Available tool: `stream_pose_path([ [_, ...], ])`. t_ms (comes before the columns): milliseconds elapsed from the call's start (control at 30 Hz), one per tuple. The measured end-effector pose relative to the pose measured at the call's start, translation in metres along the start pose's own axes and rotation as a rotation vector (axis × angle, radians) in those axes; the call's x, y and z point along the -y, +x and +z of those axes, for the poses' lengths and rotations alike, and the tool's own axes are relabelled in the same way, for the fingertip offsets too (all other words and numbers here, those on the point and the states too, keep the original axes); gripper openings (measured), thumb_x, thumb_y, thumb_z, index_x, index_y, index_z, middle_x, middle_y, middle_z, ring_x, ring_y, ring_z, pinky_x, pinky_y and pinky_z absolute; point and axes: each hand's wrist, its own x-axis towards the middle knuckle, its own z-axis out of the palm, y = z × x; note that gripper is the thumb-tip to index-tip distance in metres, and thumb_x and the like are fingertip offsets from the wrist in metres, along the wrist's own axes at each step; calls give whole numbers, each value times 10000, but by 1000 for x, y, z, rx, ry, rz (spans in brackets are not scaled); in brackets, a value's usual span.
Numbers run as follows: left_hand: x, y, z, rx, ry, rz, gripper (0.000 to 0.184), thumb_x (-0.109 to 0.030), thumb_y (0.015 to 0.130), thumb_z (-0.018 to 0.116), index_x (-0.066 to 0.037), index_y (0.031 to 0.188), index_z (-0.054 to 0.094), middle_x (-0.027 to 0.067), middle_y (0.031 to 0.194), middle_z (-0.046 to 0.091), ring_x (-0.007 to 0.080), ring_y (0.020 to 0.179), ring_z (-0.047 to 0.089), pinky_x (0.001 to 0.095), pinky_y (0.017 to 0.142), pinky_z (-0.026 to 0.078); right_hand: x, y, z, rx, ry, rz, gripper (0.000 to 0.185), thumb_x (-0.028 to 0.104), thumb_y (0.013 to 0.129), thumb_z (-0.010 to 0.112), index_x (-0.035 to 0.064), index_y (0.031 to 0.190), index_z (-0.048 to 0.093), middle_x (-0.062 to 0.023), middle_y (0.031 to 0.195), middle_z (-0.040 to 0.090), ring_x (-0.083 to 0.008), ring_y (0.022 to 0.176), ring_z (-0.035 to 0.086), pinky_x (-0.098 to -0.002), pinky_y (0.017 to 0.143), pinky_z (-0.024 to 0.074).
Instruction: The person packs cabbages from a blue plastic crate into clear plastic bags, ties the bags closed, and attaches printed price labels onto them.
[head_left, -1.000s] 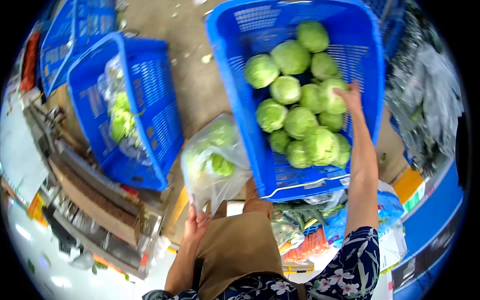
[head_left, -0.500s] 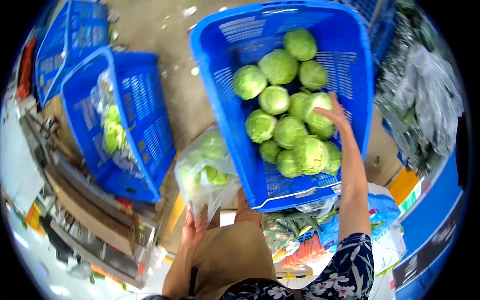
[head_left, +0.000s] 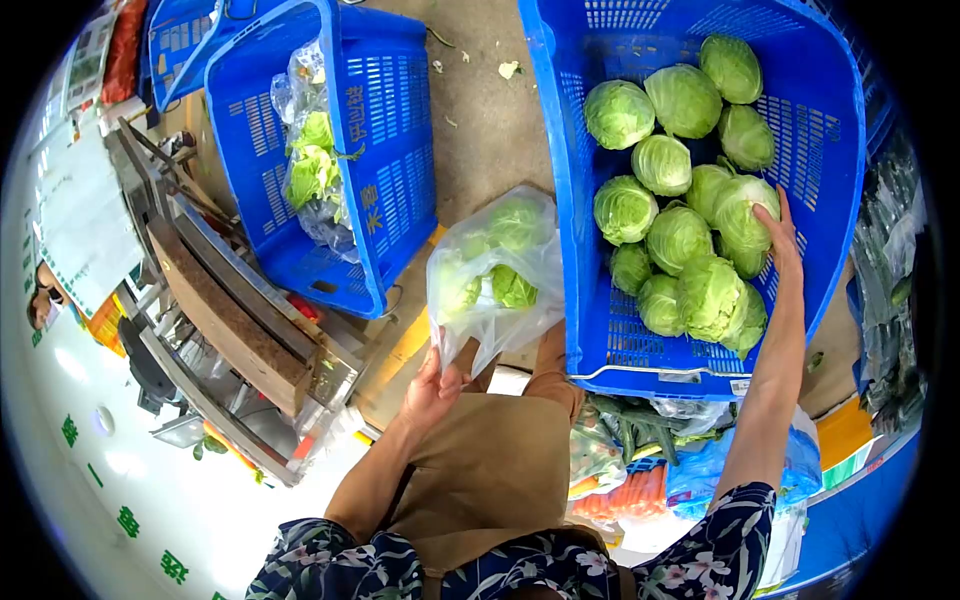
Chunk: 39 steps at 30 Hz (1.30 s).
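Note:
A large blue crate [head_left: 582,345] holds several pale green cabbages [head_left: 680,240]. At its right side, my right hand [head_left: 782,232] is wrapped round one cabbage [head_left: 744,208], which touches its neighbours. My left hand [head_left: 432,388] pinches the rim of a clear plastic bag [head_left: 462,318]. Inside the bag, several cabbages show through the film, blurred by it; the bag hangs beside the crate's left wall. The fingertips of my right hand are partly hidden behind the cabbage.
At the left stands another blue crate [head_left: 395,160] with loose leaves [head_left: 312,165] and crumpled plastic. A wooden-edged bench [head_left: 225,310] runs along the left. Carrots [head_left: 630,495] and a blue bag [head_left: 700,480] lie near the front. Plastic-wrapped dark produce [head_left: 885,270] is on the right.
The whole view has shifted, so crates and bag appear further right. My right hand stays on the same cabbage, and my left hand still grips the bag.

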Motion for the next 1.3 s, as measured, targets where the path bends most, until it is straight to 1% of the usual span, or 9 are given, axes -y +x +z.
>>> stream_pose_path([
  [367, -15, -17, -1, 51, 45, 35, 415, -410, 968, 372, -316, 1365, 300, -25, 567, 365, 95, 490, 361, 333, 832, 407, -30, -46, 11, 331, 581, -378, 591, 237, 829, 631, 98, 1354, 398, -125, 1287, 479, -255, 1156, 494, -345, 935, 447],
  [567, -18, -19, -13, 61, 21, 48, 406, -424, 972, 335, -328, 1366, 312, -29, 551, 329, 94, 478, 332, 323, 793, 399, 9, -201, 140, 675, 717, 390, 821, 333, 673, 750, 52, 1348, 375, -124, 1296, 479, -237, 1188, 482, -369, 994, 407],
  [633, -20, -22, -18, 56, 2, 61, 375, -425, 972, 333, -316, 1331, 353, -33, 541, 323, 93, 466, 318, 317, 781, 396, 7, -227, 205, 1165, 801, 107, 980, 244, 531, 794, 61, 1379, 339, -128, 1323, 453, -249, 1212, 453, -356, 1048, 335],
  [700, -22, -27, -22, 31, 21, 53, 336, -447, 968, 328, -304, 1242, 458, -56, 509, 298, 79, 441, 276, 286, 785, 372, -12, -236, 256, 1216, 789, 320, 887, 186, 624, 740, 86, 1399, 320, -128, 1324, 451, -227, 1201, 459, -330, 1023, 359],
  [800, -28, -34, -41, -69, -120, 20, 310, -443, 965, 348, -260, 1145, 520, -64, 483, 288, 80, 400, 250, 275, 729, 368, -45, -235, 328, 858, 560, 479, 842, 221, 726, 738, 59, 1414, 281, -150, 1300, 469, -221, 1165, 488, -319, 955, 410],
  [1000, -37, -51, -68, -207, -172, -5, 433, -438, 965, 358, -157, 679, 524, -59, 434, 289, 77, 356, 235, 261, 641, 357, -4, -220, 318, 871, -202, -249, 622, 356, 730, 721, -23, 1194, 555, -198, 1023, 637, -238, 930, 618, -324, 807, 487],
  [1100, -33, -53, -84, -188, -160, -51, 292, -437, 957, 377, -198, 917, 539, -59, 431, 279, 77, 358, 228, 270, 651, 376, 72, -170, 244, 419, 502, -215, 241, 227, 814, 649, -9, 770, 664, -68, 609, 609, -127, 576, 575, -247, 574, 477],
  [1200, -29, -58, -88, -175, -231, -72, 300, -435, 954, 388, -209, 1047, 562, -61, 432, 287, 78, 356, 228, 279, 648, 391, 58, -39, 242, -23, 363, 54, 954, 397, 722, 754, -6, 1403, 220, -239, 1254, 464, -287, 937, 581, -406, 755, 512],
  [1300, -33, -50, -97, -163, -238, -46, 303, -421, 960, 388, -178, 1009, 562, -58, 443, 310, 78, 355, 231, 287, 655, 416, 63, 43, 283, -175, 141, 208, 1283, 529, 587, 795, 90, 1452, -44, -321, 1388, 233, -448, 1205, 365, -601, 882, 389],
])
